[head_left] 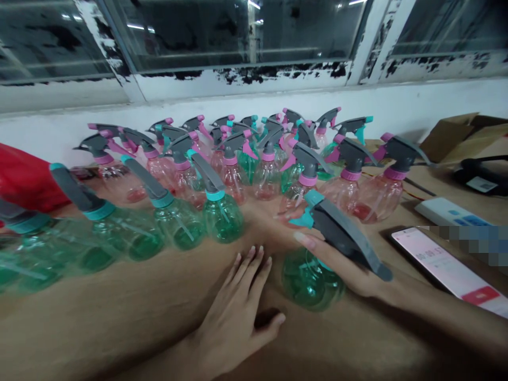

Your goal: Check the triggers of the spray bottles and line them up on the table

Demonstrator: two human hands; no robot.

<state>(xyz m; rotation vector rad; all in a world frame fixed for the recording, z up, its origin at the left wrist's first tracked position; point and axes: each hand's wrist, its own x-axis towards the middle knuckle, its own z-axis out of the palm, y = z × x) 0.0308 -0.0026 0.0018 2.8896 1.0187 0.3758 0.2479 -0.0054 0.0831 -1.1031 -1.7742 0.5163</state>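
Note:
My right hand [346,264] is wrapped round the neck of a green spray bottle [311,283]. This bottle has a teal nozzle and collar and a dark grey trigger head, and it stands on the table, tilted slightly. Palm down on the table [130,317], my left hand [240,312] lies with its fingers stretched out and nothing in it. Just beyond its fingertips stands another green spray bottle [224,219], the nearest of a row of green bottles [180,225] reaching to the left edge. Fingers of my right hand behind the bottle are partly hidden and blurred.
Several pink spray bottles [232,180] crowd along the wall, with some teal-topped ones among them. At the right lie a phone [448,264] showing a timer, a white box [452,211], a black device [482,177] and an open carton [456,137]. Red material [27,177] sits far left.

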